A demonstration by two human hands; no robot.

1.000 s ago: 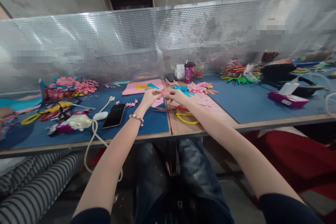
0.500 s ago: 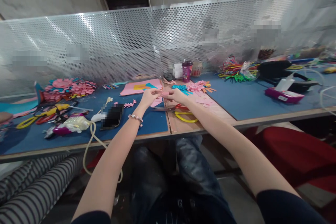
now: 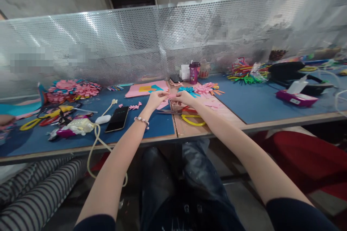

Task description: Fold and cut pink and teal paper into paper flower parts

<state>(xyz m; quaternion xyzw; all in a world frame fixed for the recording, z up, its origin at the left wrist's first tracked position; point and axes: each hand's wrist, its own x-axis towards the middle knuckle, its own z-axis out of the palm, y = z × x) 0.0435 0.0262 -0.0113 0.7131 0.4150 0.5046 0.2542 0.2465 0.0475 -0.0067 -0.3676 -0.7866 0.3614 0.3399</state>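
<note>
Between my two hands is a small piece of pink paper (image 3: 171, 96), held just above the table. My left hand (image 3: 157, 99) pinches its left side, and a beaded bracelet circles that wrist. On the other side, the fingers of my right hand (image 3: 184, 98) are closed on the same paper. Under my hands lie scissors with yellow handles (image 3: 193, 121), their blades pointing left. Beyond my left hand rests a stack of pink paper sheets (image 3: 132, 90). Blue fringed paper (image 3: 187, 90) and pink fringed paper (image 3: 204, 88) lie behind my right hand.
A phone (image 3: 117, 119) and a glue gun (image 3: 74, 128) with a pale cord lie left. A pile of pink paper pieces (image 3: 69, 90) is farther back. A purple cup (image 3: 194, 73) stands near the perforated metal screen (image 3: 130, 43). A tissue pack (image 3: 296, 98) is right.
The view has shifted very slightly. My hands stay together at the pink paper, with only a small movement of the fingers.
</note>
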